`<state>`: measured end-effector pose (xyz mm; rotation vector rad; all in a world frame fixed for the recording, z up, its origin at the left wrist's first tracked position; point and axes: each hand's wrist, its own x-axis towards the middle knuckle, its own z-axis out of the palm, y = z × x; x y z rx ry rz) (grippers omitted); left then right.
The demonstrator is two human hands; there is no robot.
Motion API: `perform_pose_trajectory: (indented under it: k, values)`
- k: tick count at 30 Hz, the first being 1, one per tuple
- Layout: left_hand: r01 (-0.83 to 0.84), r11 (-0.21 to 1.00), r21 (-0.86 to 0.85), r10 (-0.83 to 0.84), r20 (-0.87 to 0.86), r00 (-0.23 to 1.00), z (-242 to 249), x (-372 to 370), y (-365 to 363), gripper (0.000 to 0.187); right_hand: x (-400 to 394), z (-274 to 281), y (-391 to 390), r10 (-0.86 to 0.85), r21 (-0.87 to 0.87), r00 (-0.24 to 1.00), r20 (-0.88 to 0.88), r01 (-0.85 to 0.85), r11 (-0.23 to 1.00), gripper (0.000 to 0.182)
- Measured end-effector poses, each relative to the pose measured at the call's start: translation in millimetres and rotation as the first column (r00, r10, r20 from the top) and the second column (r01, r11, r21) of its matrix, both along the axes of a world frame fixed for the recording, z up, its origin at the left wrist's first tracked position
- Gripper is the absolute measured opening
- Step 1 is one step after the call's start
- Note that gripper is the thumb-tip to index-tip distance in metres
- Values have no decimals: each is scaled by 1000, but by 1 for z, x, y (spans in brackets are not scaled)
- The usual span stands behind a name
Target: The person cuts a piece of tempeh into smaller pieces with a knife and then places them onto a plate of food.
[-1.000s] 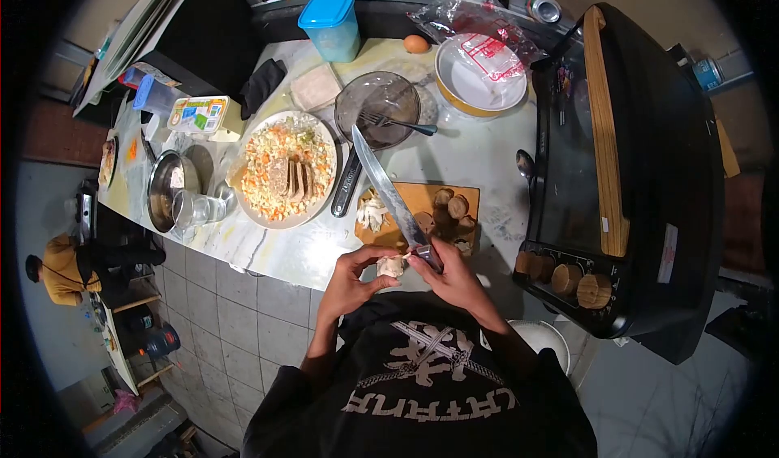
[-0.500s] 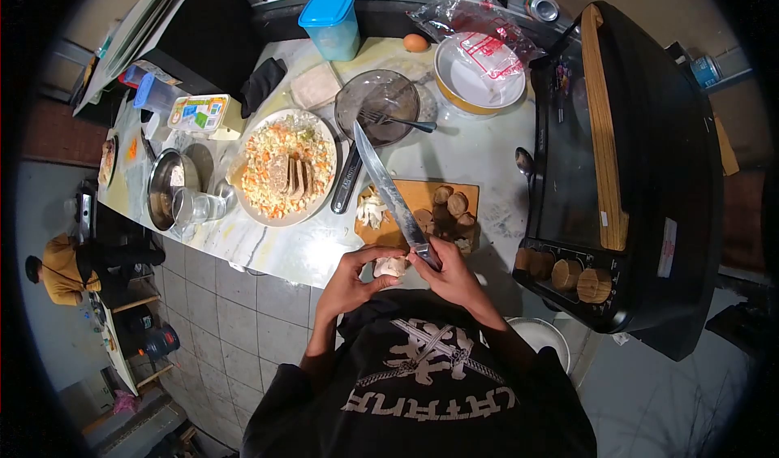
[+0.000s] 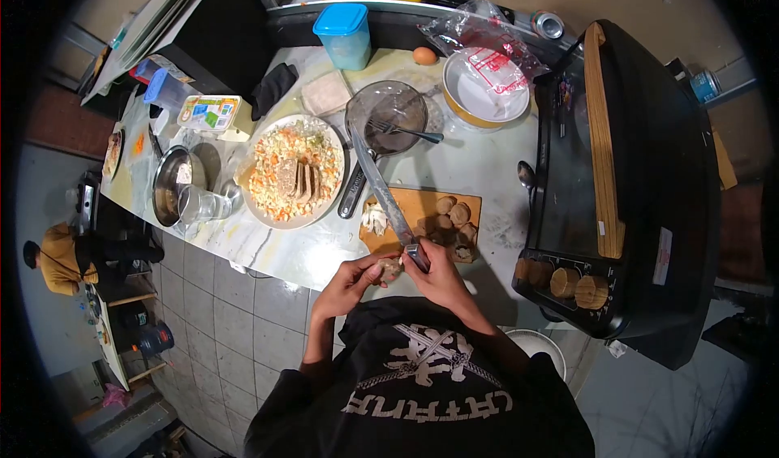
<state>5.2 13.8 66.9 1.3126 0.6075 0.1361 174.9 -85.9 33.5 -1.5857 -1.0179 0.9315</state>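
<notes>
My right hand (image 3: pixel 436 270) is closed round the handle of a long kitchen knife (image 3: pixel 383 189), its blade pointing up and to the left over the board. Pinched in the fingers of my left hand (image 3: pixel 347 286) is a small brownish mushroom (image 3: pixel 389 270), close beside the knife's handle end. Both hands are near my chest, just off the near edge of the wooden cutting board (image 3: pixel 399 201). Several brown mushrooms (image 3: pixel 456 213) lie on the board's right side. A little heap of white pieces (image 3: pixel 374 219) sits at its left.
Left of the board stands a plate of chopped vegetables (image 3: pixel 266 163) topped with brown slices. Behind are a dark glass bowl (image 3: pixel 393 101) with a fork, a blue-lidded container (image 3: pixel 342 44), an egg (image 3: pixel 423 55) and a yellow-sided bowl (image 3: pixel 475 113). A black oven (image 3: pixel 649 182) stands right. Another person (image 3: pixel 61 255) is far left.
The mushroom has been turned in my left fingers, its browner side now showing instead of the pale one. My right hand has shifted slightly, tilting the knife steeper. The camera view has moved a little.
</notes>
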Motion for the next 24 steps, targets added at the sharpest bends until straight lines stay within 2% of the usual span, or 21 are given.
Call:
perform_pose_trajectory:
  k: [1,5,8,10,11,14,17,20,22,24]
  values:
    - [-17,1000,26,16,15,1000,-2,-2,0,36,-1,1,2,13,-37,1000,27,-12,999,18]
    - [-95,995,33,93,53,994,-13,-8,-3,41,-7,6,11,-9,-1,998,60,9,1000,20]
    - [-130,991,-29,132,73,989,-16,-13,-5,48,-9,3,16,-48,-9,997,62,49,999,22]
    - [-211,975,-73,216,66,974,-13,-14,-6,53,-7,4,25,-76,-47,988,131,83,995,25]
    - [-217,974,-71,222,69,973,-16,-16,-6,53,-7,6,29,-88,-2,983,159,89,996,28]
    - [-280,956,-84,286,71,956,-27,-18,-6,54,-8,1,39,-27,-51,969,247,40,998,22]
    - [-333,938,-92,339,49,940,-31,-19,-5,54,-12,4,48,-21,-75,983,184,36,997,20]
    - [-365,928,-77,368,36,929,-38,-19,-6,53,-15,-10,54,-26,-61,966,255,43,997,18]
    - [-442,879,-180,459,64,886,-37,-15,-8,52,-17,-23,57,-61,-24,953,298,71,997,19]
    - [-457,863,-215,480,72,874,-41,-16,-7,52,-17,-26,57,-101,13,937,335,102,995,20]
